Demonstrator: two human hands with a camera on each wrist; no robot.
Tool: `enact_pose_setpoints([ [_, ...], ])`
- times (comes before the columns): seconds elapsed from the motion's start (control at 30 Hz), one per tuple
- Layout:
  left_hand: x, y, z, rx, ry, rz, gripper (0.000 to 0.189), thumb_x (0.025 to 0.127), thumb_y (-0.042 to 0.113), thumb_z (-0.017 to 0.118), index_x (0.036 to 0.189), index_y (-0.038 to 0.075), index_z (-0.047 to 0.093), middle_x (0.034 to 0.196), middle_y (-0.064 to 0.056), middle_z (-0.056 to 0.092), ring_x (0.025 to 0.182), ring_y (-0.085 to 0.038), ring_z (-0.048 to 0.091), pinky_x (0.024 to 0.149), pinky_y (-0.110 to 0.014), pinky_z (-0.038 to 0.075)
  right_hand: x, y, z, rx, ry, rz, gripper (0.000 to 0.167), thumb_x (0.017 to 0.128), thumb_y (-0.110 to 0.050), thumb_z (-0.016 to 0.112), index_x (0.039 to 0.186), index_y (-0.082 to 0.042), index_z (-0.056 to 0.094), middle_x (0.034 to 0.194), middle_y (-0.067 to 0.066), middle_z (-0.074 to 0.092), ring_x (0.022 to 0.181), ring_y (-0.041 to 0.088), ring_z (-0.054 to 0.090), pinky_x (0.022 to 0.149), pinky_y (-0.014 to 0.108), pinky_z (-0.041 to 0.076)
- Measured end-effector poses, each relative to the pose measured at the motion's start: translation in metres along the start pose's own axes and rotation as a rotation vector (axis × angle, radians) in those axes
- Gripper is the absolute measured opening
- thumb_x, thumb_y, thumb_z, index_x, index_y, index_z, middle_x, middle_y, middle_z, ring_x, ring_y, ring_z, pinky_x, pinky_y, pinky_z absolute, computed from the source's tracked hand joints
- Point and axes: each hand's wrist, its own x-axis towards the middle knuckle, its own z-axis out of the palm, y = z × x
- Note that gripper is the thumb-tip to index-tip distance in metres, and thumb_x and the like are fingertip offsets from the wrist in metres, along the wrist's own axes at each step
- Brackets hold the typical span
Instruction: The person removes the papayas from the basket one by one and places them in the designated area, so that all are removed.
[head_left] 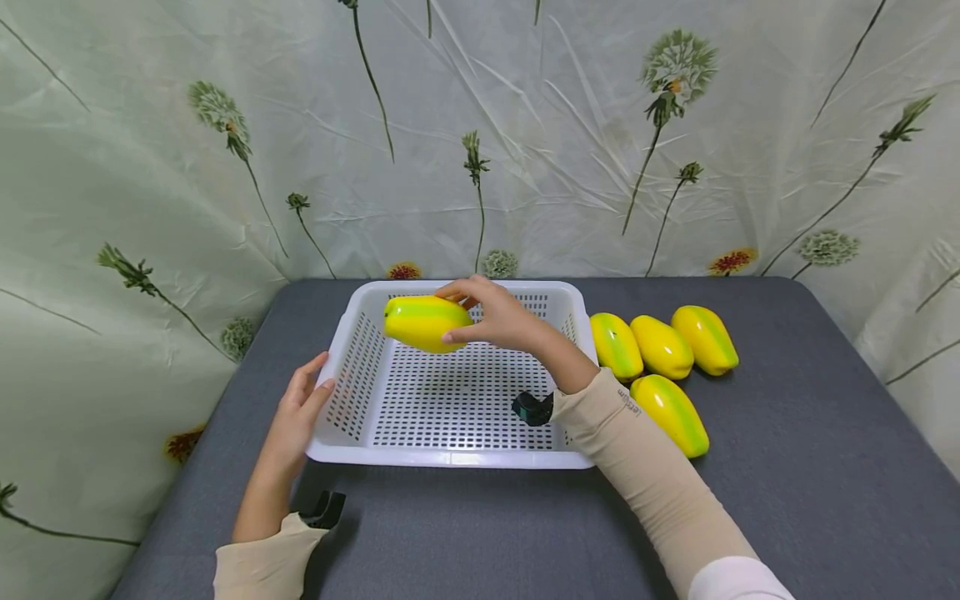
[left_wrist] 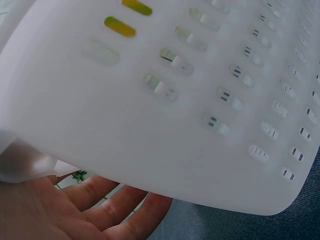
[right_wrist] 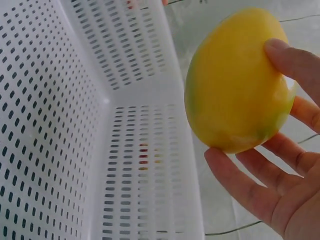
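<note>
My right hand [head_left: 504, 317] holds a yellow papaya [head_left: 427, 323] with a green stripe above the white plastic basket [head_left: 450, 458], toward its back left. Thumb and fingertips press on the fruit's sides in the right wrist view, where the papaya [right_wrist: 235, 85] hangs clear of the basket wall [right_wrist: 145, 165]. At the basket's left side, my left hand [head_left: 296, 417] grips the rim. Fingers [left_wrist: 125, 205] show beyond the edge of the basket wall [left_wrist: 125, 135] in the left wrist view; the thumb is partly hidden there.
Several more papayas [head_left: 662, 347] lie on the grey tabletop [head_left: 810, 467] just right of the basket, one of them [head_left: 671, 414] nearer the front. A pale curtain [head_left: 555, 150] with a dandelion print hangs behind the table and along its sides.
</note>
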Motion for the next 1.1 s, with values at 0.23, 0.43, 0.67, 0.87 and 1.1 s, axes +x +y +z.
enact_pose_setpoints([
  [0.23, 0.0, 0.001, -0.001, -0.004, 0.005, 0.005, 0.054, 0.097, 0.029, 0.039, 0.143, 0.012, 0.016, 0.134, -0.022, 0.035, 0.098, -0.023, 0.05, 0.068, -0.038, 0.049, -0.015, -0.001, -0.01, 0.058, 0.065, 0.005, 0.054, 0.075, -0.023, 0.074, 0.123, -0.011, 0.053, 0.111, 0.005, 0.045, 0.099, 0.02, 0.046, 0.072, 0.027, 0.049],
  [0.43, 0.0, 0.001, -0.001, -0.001, 0.003, -0.002, 0.055, 0.097, 0.03, 0.039, 0.143, 0.011, 0.017, 0.133, -0.022, 0.035, 0.096, -0.017, 0.051, 0.067, -0.034, 0.048, -0.027, -0.001, -0.017, 0.047, 0.104, 0.008, 0.054, 0.075, -0.024, 0.074, 0.123, -0.012, 0.052, 0.109, 0.005, 0.045, 0.097, 0.02, 0.047, 0.072, 0.028, 0.049],
  [0.67, 0.0, 0.001, -0.001, -0.003, 0.004, -0.005, 0.054, 0.097, 0.029, 0.039, 0.143, 0.011, 0.017, 0.133, -0.022, 0.036, 0.094, -0.015, 0.052, 0.066, -0.033, 0.049, -0.044, -0.002, -0.03, 0.024, 0.165, 0.026, 0.056, 0.074, -0.023, 0.075, 0.124, -0.012, 0.052, 0.111, 0.006, 0.046, 0.097, 0.021, 0.047, 0.072, 0.03, 0.05],
  [0.87, 0.001, 0.0, 0.0, -0.001, 0.004, -0.002, 0.055, 0.097, 0.03, 0.039, 0.143, 0.012, 0.016, 0.132, -0.022, 0.036, 0.097, -0.022, 0.051, 0.066, -0.035, 0.049, -0.064, -0.005, -0.043, -0.013, 0.227, 0.075, 0.056, 0.075, -0.022, 0.074, 0.125, -0.01, 0.052, 0.117, 0.008, 0.047, 0.099, 0.023, 0.047, 0.074, 0.035, 0.049],
  [1.1, 0.0, 0.0, 0.001, -0.006, 0.003, 0.003, 0.054, 0.097, 0.029, 0.038, 0.143, 0.012, 0.017, 0.132, -0.023, 0.036, 0.094, -0.019, 0.052, 0.066, -0.035, 0.049, -0.087, 0.002, -0.051, -0.047, 0.286, 0.131, 0.057, 0.073, -0.027, 0.075, 0.124, -0.014, 0.052, 0.116, 0.005, 0.045, 0.098, 0.022, 0.046, 0.073, 0.038, 0.049],
])
